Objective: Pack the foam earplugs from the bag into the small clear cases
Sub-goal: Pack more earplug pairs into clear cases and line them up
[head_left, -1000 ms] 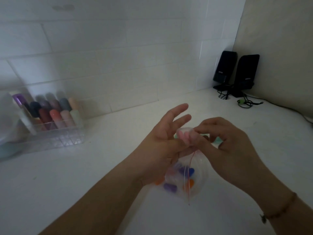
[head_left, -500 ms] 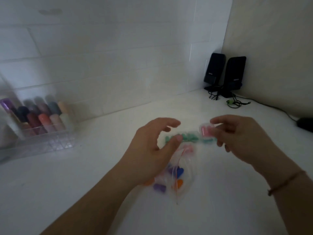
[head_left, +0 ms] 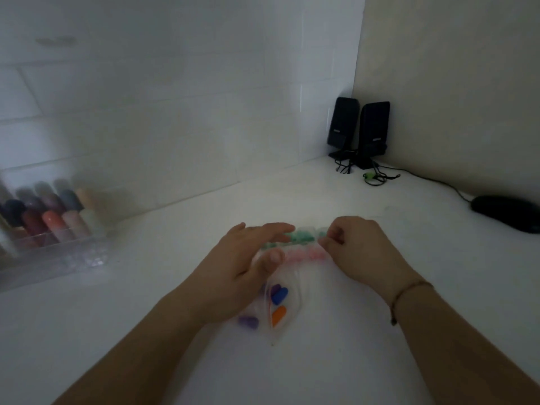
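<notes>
A clear zip bag lies on the white counter with blue, orange and purple foam earplugs inside. Beyond it stand two rows of small clear cases, one filled with green earplugs, one with pink. My left hand hovers with fingers spread; its fingertips reach the left end of the green row and its palm covers part of the bag. My right hand is curled, pinching a small clear case at the right end of the rows; the case is mostly hidden by my fingers.
A clear organizer of nail polish bottles stands at the left against the tiled wall. Two black speakers with cables fill the back corner. A black mouse lies at the right edge.
My right hand carried the pink-filled case away from my left hand and down to the right end of the rows. My left hand let go of it, opened and moved over the green row.
</notes>
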Demonstrator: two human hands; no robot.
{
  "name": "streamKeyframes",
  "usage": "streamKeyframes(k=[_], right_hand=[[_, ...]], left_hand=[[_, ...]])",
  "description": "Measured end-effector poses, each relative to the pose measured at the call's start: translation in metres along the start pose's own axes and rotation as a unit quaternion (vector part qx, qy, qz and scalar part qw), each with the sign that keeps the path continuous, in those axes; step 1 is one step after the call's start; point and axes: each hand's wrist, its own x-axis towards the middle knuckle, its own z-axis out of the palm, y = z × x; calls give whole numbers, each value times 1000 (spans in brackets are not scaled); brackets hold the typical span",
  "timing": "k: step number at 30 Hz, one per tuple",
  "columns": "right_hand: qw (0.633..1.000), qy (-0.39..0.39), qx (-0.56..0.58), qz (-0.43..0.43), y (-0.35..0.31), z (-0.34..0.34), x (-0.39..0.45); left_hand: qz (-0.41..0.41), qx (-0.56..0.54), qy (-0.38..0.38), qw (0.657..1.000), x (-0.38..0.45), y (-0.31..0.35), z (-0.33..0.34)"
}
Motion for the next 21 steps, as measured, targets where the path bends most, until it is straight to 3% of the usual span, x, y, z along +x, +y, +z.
streamKeyframes(k=[3,7,12,17,21], right_hand=[[993,103,27,50,7,-36,2],[954,229,158,114,34,-80,2],[907,266,262,196,70,-85,6],[880,283,307,228,86,-81,11],[876,299,304,223,87,-81,13]], left_hand=[[-13,34,28,999,6,13,-2],[35,164,-44,985,31,55,3],[59,227,-138,962,87,85,42],[88,192,-242,947,113,98,78],[91,194,-232,949,111,104,97]])
